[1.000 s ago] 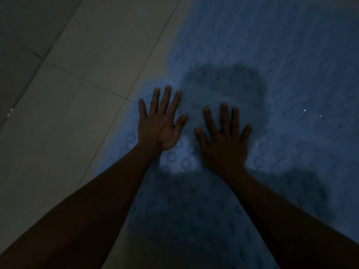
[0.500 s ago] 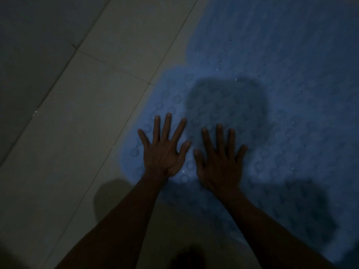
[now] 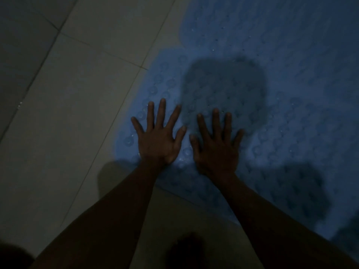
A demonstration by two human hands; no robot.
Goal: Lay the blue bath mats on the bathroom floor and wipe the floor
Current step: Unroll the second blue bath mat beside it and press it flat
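Left hand (image 3: 158, 141) and right hand (image 3: 217, 150) press flat, fingers splayed, gripping nothing, on the blue bath mat (image 3: 281, 84); uneven pressure could leave suction cups unstuck, so the mat may slide on the tiled floor (image 3: 77, 94).

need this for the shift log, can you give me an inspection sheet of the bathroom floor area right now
surface: pale tiled floor with dark grout lines, dimly lit
job's things: blue bath mat lies flat on the tiles, round suction-cup bumps showing, its near corner by the hands
clutter: nothing seen
hands: left hand and right hand open, fingers spread, palms down on the mat, holding nothing
cables: nothing seen
surroundings: dark shadows fall across the mat; no wiping cloth in view
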